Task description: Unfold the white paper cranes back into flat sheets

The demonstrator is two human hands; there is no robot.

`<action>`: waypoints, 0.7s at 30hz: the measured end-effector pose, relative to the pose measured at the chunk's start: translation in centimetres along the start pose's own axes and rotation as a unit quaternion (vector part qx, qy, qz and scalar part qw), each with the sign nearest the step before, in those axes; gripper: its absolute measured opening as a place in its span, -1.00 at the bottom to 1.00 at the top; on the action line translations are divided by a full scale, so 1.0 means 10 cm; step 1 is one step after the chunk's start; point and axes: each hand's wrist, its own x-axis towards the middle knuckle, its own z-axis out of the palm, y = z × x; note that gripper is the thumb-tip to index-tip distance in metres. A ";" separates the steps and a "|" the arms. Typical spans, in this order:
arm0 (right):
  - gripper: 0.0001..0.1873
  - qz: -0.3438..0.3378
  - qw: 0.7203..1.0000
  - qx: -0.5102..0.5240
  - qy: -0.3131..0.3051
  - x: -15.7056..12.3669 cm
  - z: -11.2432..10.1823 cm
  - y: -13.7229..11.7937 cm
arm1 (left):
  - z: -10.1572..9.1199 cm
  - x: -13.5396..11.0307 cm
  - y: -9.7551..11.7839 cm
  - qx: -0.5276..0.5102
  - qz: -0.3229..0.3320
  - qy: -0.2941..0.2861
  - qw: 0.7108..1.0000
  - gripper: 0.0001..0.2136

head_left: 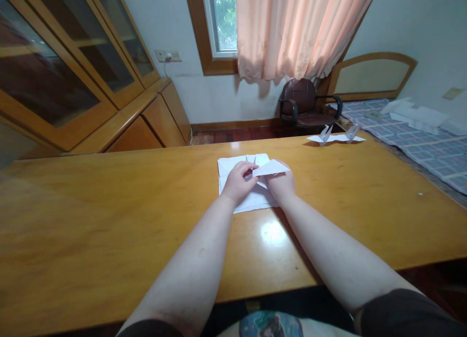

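Note:
A piece of folded white paper (270, 168) is held up between my two hands, with a pointed end toward the right. My left hand (240, 181) pinches its left end between thumb and fingers. Around its right part, my right hand (282, 184) is closed, its fingers mostly hidden behind the paper. Beneath both hands lies a stack of white paper sheets (251, 203) on the wooden table. Two folded paper cranes (324, 136) with raised points stand near the table's far right edge.
The wooden table (109, 220) stretches wide to both sides. Beyond it stand a brown armchair (302, 103) and a pink curtain (292, 30). A glass-door cabinet (105, 108) is at left, a bed (412, 128) with checked cover at right. A tiny white scrap (421, 194) lies on the table.

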 end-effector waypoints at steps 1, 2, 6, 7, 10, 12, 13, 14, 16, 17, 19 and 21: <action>-0.78 -0.013 1.000 -0.012 -0.012 0.00 -0.01 -0.02 | 0.00 0.00 -0.01 0.003 -0.002 0.003 1.000 -0.79; -0.79 -0.023 0.999 -0.023 -0.019 -0.01 -0.02 -0.03 | 0.00 0.00 -0.02 0.005 -0.005 0.006 1.000 -0.79; -0.74 -0.033 0.998 -0.045 -0.018 -0.03 -0.03 -0.06 | 0.00 0.00 -0.03 0.002 -0.013 0.013 1.000 -0.78; -0.72 -0.031 0.998 -0.046 -0.017 -0.04 -0.03 -0.06 | 0.00 0.00 -0.03 -0.002 -0.012 0.014 1.000 -0.78; -0.73 -0.027 0.998 -0.054 -0.009 -0.03 -0.01 -0.02 | 0.01 0.00 -0.03 -0.006 -0.012 0.013 1.000 -0.79; -0.74 -0.020 0.998 -0.063 0.005 -0.03 0.00 0.02 | 0.01 0.00 -0.04 -0.001 -0.021 0.015 1.000 -0.79; -0.73 -0.018 0.998 -0.066 0.011 -0.02 0.00 0.03 | 0.02 0.01 -0.05 0.001 -0.026 0.017 1.000 -0.79; -0.72 -0.018 0.998 -0.066 0.015 -0.01 0.01 0.04 | 0.02 0.01 -0.06 0.002 -0.031 0.021 0.999 -0.79; -0.67 -0.019 0.998 -0.057 0.015 0.00 0.01 0.04 | 0.02 0.01 -0.07 -0.001 -0.042 0.034 0.999 -0.79; -0.64 -0.018 0.998 -0.051 0.011 0.00 0.00 0.03 | 0.02 0.02 -0.08 -0.004 -0.048 0.042 0.998 -0.80; -0.64 -0.008 0.999 -0.043 0.005 0.00 -0.01 0.01 | 0.02 0.03 -0.10 -0.006 -0.061 0.060 0.996 -0.81; -0.68 -0.004 0.999 -0.036 0.008 -0.01 -0.03 -0.01 | 0.02 0.04 -0.11 0.001 -0.071 0.082 0.994 -0.83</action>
